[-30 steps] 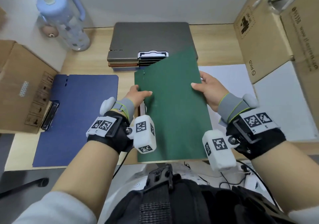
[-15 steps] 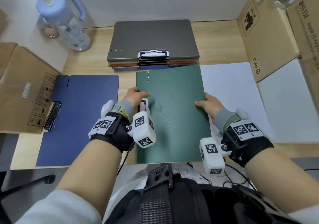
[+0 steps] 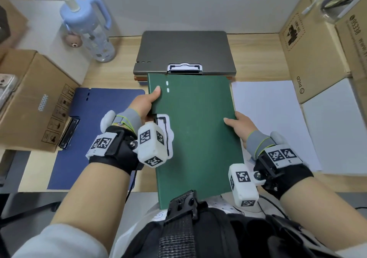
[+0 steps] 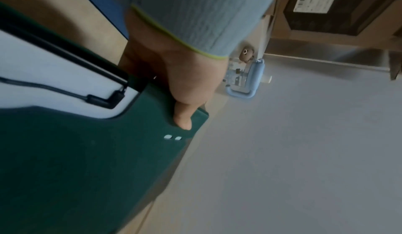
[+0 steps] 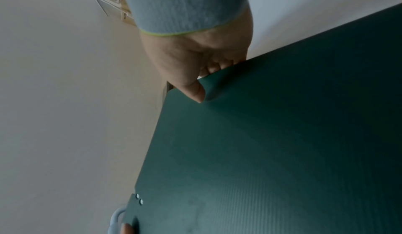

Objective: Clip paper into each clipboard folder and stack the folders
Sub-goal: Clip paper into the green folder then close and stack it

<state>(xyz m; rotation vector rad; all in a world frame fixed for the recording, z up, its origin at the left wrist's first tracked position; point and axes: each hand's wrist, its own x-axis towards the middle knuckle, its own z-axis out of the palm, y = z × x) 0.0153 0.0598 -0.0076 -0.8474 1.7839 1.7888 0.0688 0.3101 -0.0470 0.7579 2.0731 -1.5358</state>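
Both hands are holding the closed green folder [image 3: 195, 130] above the bench [image 3: 256, 59].

The left hand [image 3: 146, 104] and right hand [image 3: 239, 126] are pinching its side edges, thumbs on top, its far edge overlapping the folder stack [image 3: 184, 51].

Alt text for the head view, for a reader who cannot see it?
Both hands hold a closed green folder above a wooden desk, left hand gripping its left edge, right hand its right edge. Behind it lies a stack of folders, grey on top.

A blue-lidded water bottle [image 3: 90, 29] stands far left; cardboard boxes [image 3: 33, 100] flank the wooden desk [image 3: 123, 59] on both sides.
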